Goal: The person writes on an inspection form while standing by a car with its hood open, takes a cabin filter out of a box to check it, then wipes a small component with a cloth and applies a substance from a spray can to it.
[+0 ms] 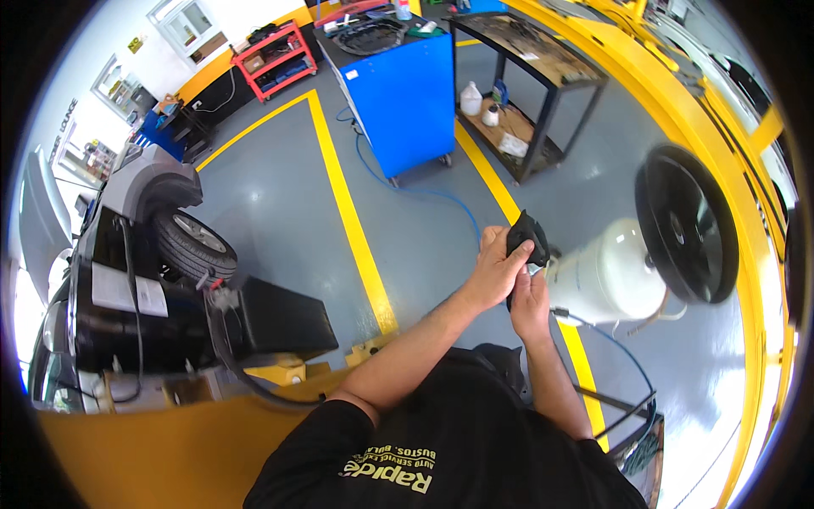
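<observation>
Both my hands are together in front of me around a small black part (527, 237), curved and angular at the top; its kind is unclear. My left hand (498, 270) is closed on its upper side, thumb pressed on it. Just below and to the right, my right hand (532, 304) is closed around its lower portion, fingertips beside the left palm. A small whitish bit shows between the hands, too little to name. Beyond my right hand stands a white tank (612, 270) with a large black round pan (685, 225).
A blue cabinet (403, 106) and a black metal shelf table (530, 51) with bottles stand ahead. At left are a car, a wheel with tyre (195, 244) and a black box (284, 318). A blue hose (441, 195) crosses the grey floor; yellow lift beams (746, 280) run along the right.
</observation>
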{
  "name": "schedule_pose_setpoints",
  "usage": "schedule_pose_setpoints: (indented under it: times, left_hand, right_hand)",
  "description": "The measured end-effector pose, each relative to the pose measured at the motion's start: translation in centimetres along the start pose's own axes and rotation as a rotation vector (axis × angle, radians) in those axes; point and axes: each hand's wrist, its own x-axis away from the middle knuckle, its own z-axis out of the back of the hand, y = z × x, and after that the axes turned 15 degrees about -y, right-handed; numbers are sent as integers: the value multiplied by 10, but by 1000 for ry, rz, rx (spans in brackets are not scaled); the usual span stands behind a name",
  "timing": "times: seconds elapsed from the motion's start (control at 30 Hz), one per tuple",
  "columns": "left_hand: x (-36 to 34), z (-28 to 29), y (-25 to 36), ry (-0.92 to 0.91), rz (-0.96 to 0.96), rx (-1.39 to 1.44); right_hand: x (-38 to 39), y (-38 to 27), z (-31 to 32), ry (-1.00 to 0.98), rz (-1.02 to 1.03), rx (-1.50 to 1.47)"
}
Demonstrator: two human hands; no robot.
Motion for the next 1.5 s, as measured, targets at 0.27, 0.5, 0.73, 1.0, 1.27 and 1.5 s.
schedule_pose_setpoints:
  times: [0.27,0.5,0.73,1.0,1.27,1.5]
  left_hand:
    - [-122,186,-17,204,60,-482]
    - [-207,324,-77,589,4,-143]
    - [-210,485,-105,630,401,-737]
    - [-192,637,-148,727,679,-476]
    - [-130,774,-188,754,485,-298]
    - [-150,881,-205,878,85,87]
  right_hand:
    - [-216,3,-74,-69,77,41]
    - [-442,5,-169,-485,4,-185]
    - [-565,-29,-308,-872,150,196]
    - [-674,39,-459,-1107,-643,-252]
    - [-700,7,-584,-1259,109,247]
    - [-769,17,-680,-1131,723,306]
